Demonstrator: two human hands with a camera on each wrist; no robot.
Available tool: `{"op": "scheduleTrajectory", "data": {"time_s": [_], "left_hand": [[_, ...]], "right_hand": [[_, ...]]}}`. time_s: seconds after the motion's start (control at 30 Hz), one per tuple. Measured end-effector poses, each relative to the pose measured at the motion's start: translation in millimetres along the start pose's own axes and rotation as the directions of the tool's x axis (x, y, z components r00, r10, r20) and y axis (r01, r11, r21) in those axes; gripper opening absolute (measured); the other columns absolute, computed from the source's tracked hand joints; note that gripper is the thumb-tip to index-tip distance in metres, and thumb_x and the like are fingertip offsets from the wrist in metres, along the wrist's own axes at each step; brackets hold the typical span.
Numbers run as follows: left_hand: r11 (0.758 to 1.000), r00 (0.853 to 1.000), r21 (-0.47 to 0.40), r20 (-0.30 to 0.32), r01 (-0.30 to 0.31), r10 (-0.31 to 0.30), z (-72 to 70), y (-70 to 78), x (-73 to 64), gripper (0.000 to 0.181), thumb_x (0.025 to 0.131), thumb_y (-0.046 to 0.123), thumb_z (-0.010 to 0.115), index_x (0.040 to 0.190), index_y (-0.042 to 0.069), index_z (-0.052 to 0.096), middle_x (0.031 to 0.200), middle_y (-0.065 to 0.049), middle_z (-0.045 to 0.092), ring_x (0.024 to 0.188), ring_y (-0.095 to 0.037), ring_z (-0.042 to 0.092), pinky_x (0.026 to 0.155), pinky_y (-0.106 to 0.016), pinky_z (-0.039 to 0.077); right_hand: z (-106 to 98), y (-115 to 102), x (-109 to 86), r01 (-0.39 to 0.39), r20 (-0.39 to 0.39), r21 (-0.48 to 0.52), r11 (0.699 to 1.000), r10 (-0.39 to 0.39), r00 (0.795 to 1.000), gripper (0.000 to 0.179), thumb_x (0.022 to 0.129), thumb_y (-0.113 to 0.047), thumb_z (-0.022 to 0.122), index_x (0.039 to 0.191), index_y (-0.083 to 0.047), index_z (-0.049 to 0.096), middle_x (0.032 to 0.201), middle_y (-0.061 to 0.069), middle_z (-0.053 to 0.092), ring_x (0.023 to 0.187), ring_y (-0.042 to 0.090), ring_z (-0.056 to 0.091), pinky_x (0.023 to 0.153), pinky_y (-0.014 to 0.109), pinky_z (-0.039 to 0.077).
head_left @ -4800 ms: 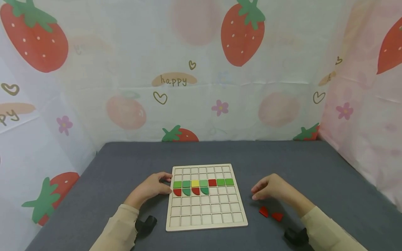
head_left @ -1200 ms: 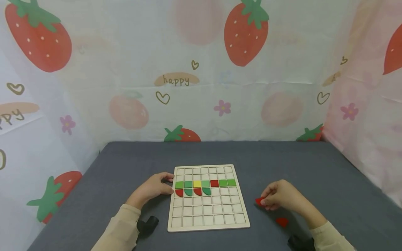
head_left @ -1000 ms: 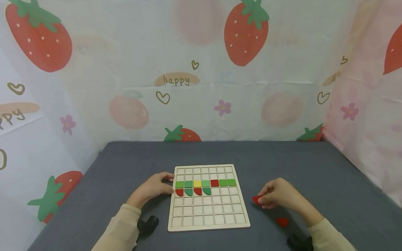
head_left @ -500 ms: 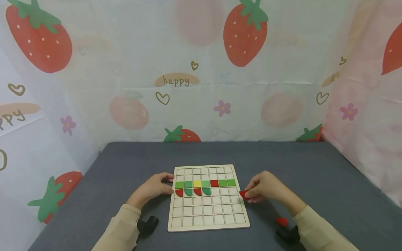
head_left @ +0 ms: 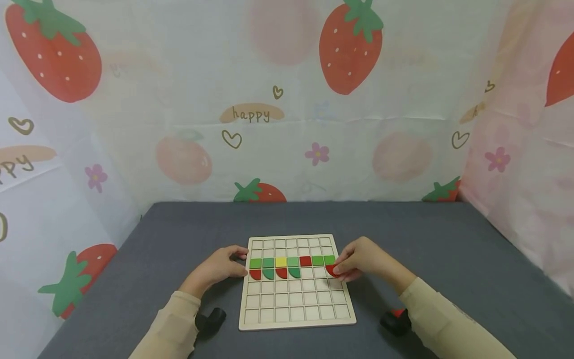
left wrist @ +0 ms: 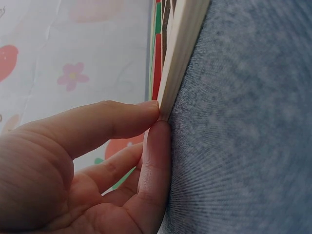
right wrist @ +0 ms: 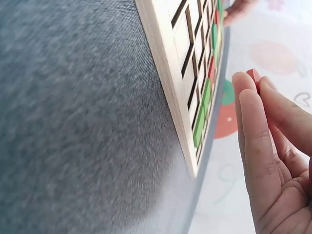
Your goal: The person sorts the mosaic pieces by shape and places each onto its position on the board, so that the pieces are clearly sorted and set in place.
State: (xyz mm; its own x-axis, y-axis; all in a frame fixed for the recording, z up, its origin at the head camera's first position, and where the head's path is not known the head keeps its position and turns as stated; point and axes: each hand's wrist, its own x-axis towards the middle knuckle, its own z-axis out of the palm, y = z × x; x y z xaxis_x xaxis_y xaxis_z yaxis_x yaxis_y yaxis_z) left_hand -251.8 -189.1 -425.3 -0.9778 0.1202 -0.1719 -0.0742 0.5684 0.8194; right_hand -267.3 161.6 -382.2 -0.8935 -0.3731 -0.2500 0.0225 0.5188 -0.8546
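Note:
My right hand (head_left: 365, 259) pinches a red quarter-circle tile (head_left: 331, 270) between thumb and fingers. In the right wrist view just a tip of that red tile (right wrist: 253, 76) shows, raised above the board. It hovers over the right end of the row below the square tiles. The wooden grid board (head_left: 296, 300) lies flat. One row holds green, yellow and red square tiles (head_left: 305, 261). Below its left part sit red and green quarter-circle tiles (head_left: 281, 272). My left hand (head_left: 216, 268) touches the board's left edge with thumb and fingertips, fairly straight.
Another red tile (head_left: 397, 312) lies on the dark table (head_left: 305, 219) right of the board, partly hidden by the black wrist camera (head_left: 394, 324). A second black camera (head_left: 211, 321) sits at the left wrist. A strawberry-print cloth (head_left: 287, 149) rises behind the table.
My right hand has picked up one of two red tiles from the table and carried it left and away from me, over the board's right side. The left hand stays at the edge.

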Motion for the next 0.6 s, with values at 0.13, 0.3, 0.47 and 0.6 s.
{"op": "scheduleTrajectory", "data": {"time_s": [0.13,0.3,0.47,0.6], "left_hand": [[1.000,1.000,0.004,0.000,-0.008,0.008,-0.3,0.7,0.1,0.061,0.078,0.004,0.072,0.136,-0.003,0.055,0.121,-0.015,0.058,0.101,-0.023,0.055,0.085,-0.036,0.047],[1.000,1.000,0.002,-0.005,-0.001,0.001,-0.1,1.1,-0.9,0.060,0.078,0.004,0.072,0.135,-0.003,0.055,0.121,-0.015,0.058,0.101,-0.023,0.055,0.086,-0.037,0.047],[1.000,1.000,0.005,-0.005,0.000,0.000,0.0,1.8,-1.1,0.060,0.078,0.004,0.072,0.136,-0.002,0.055,0.121,-0.015,0.058,0.101,-0.023,0.055,0.087,-0.038,0.047],[1.000,1.000,0.009,-0.002,-0.002,0.002,-0.1,1.5,-0.2,0.061,0.079,0.005,0.072,0.137,-0.002,0.054,0.122,-0.015,0.057,0.103,-0.024,0.054,0.087,-0.038,0.046]], "right_hand": [[5,-4,8.6,-0.026,-0.003,0.003,1.000,0.026,1.000,0.013,0.080,-0.003,0.080,0.088,0.006,0.075,0.078,0.015,0.075,0.060,0.016,0.071,0.062,0.035,0.059],[12,-8,17.6,-0.049,-0.009,0.004,0.999,0.049,0.999,0.011,0.080,-0.002,0.080,0.087,0.004,0.076,0.080,0.014,0.075,0.059,0.016,0.071,0.061,0.033,0.059],[19,-14,24.1,-0.041,0.004,0.000,0.999,0.041,0.999,0.011,0.079,-0.001,0.080,0.087,0.004,0.076,0.085,0.014,0.075,0.057,0.014,0.069,0.061,0.031,0.059],[23,-16,29.6,-0.053,0.000,-0.012,0.998,0.053,0.999,0.009,0.078,-0.001,0.080,0.085,0.003,0.077,0.080,0.012,0.075,0.055,0.013,0.068,0.059,0.029,0.058]]}}
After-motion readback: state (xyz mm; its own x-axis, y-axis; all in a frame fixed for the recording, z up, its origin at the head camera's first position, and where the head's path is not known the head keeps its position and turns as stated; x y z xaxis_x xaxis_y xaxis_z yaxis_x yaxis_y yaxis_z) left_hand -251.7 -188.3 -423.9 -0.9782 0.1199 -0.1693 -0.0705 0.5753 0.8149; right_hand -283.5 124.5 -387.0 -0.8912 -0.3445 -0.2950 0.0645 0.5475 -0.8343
